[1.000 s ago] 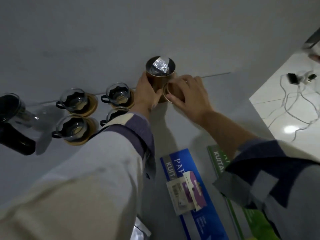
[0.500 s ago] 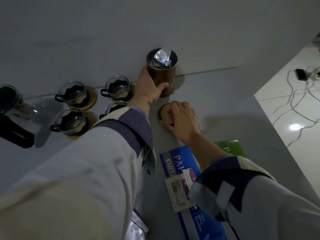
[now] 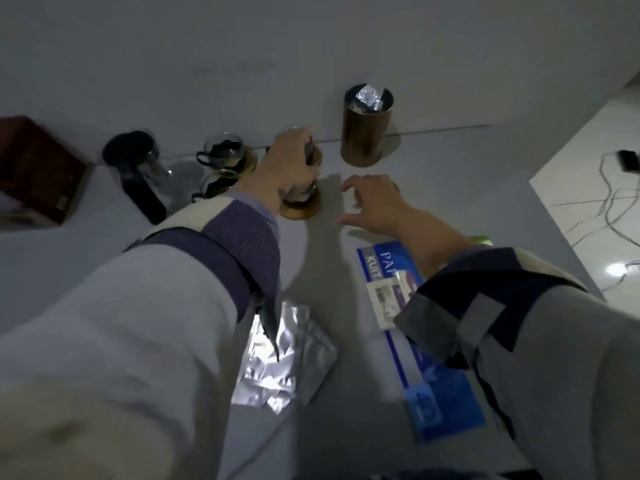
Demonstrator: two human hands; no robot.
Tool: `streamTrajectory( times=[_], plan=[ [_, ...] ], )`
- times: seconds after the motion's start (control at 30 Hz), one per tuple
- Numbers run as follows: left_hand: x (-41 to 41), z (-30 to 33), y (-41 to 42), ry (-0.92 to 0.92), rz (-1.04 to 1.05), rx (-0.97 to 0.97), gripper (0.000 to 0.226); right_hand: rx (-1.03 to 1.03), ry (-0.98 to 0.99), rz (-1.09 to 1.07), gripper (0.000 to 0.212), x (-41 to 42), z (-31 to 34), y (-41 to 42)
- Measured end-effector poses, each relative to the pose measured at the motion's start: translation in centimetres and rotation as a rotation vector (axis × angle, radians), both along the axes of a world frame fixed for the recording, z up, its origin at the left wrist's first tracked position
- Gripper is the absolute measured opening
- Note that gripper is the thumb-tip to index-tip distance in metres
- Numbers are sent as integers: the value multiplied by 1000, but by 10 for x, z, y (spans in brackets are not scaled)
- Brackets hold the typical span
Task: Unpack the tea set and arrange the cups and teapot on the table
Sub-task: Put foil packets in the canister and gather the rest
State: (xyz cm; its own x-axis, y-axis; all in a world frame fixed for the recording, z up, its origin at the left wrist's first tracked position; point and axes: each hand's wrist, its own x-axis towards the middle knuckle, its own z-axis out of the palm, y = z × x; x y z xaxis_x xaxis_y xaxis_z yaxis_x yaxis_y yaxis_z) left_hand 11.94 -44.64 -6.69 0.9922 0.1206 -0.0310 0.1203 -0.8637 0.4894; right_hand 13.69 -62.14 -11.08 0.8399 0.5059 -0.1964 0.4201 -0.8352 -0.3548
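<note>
Several glass cups on wooden coasters stand at the back of the grey table (image 3: 450, 188). Two of them, the back-left cup (image 3: 225, 152) and the front-left cup (image 3: 216, 183), are in plain sight. My left hand (image 3: 289, 168) lies over the right pair, its fingers curled round the rim of the back-right cup (image 3: 310, 154). The front-right cup's coaster (image 3: 299, 209) shows below my wrist. Left of the cups stands the glass teapot (image 3: 138, 161) with its black handle. My right hand (image 3: 374, 202) hovers just above the table with loosely curved fingers and holds nothing.
An open copper canister (image 3: 366, 128) with a foil bag inside stands behind my right hand. A dark red box (image 3: 34, 168) sits far left. A foil pouch (image 3: 284, 355) and a blue packet (image 3: 433, 341) lie near me. White floor with cables (image 3: 609, 209) lies beyond the table's right edge.
My left hand let go of the canister and moved left onto the cups. My right hand lifted off the small round lid. The view tilted down, showing the box and the foil pouch.
</note>
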Motion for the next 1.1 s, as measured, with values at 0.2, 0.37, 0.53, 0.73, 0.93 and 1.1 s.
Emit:
streamTrajectory(
  times=[0.2, 0.37, 0.53, 0.73, 0.93, 1.1],
  plan=[
    [-120, -27, 34, 76, -21, -29, 62, -55, 200, 50, 70, -94, 1, 40],
    [-218, -49, 66, 308, 33, 69, 98, -180, 345, -120, 107, -172, -18, 53],
    [-281, -80, 76, 428, 91, 119, 116, -238, 302, -327, 108, -217, -39, 63],
    [-299, -101, 60, 328, 82, 118, 116, -98, 257, -340, 100, -227, -45, 89],
    [-303, -108, 56, 286, 140, 96, 112, 47, 336, -287, 82, -220, -46, 98],
    [-304, -112, 53, 298, 171, 63, 113, -124, 95, -257, 59, -231, -48, 112]
  ],
)
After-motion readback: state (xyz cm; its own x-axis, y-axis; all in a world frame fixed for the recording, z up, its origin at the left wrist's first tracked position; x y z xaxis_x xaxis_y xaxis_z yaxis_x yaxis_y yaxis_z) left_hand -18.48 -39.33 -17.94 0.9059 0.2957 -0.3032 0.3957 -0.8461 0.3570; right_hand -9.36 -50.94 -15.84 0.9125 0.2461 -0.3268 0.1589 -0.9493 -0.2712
